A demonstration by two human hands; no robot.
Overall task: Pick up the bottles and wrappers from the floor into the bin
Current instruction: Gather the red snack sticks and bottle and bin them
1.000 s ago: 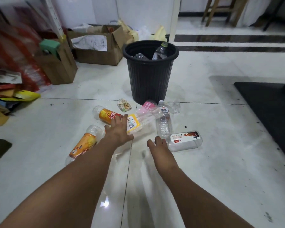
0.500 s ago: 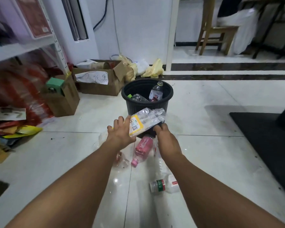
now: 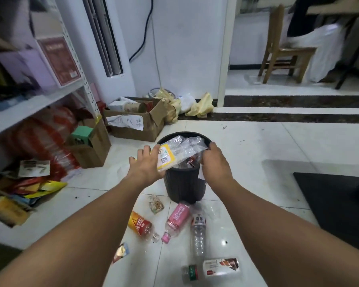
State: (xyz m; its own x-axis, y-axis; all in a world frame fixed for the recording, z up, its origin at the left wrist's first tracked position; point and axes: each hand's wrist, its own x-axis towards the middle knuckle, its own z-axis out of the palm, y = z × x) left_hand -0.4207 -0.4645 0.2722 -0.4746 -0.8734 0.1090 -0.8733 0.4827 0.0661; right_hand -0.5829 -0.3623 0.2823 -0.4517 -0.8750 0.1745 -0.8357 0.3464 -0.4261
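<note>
Left hand [image 3: 147, 165] grasping yellow-labelled bottle [image 3: 166, 157], right hand [image 3: 216, 160] clutching crumpled clear bottles [image 3: 187, 145]; both loads held over the mouth of the black bin [image 3: 182, 184], not yet let go. Roughly midway, by estimate. Remaining on the floor [image 3: 257, 154] before the bin: orange bottle [image 3: 140, 224], pink bottle [image 3: 177, 218], clear bottle [image 3: 198, 232], white-labelled bottle [image 3: 220, 267], small green-labelled bottle [image 3: 190, 273], snack wrapper [image 3: 155, 204], foil wrapper [image 3: 121, 250].
</note>
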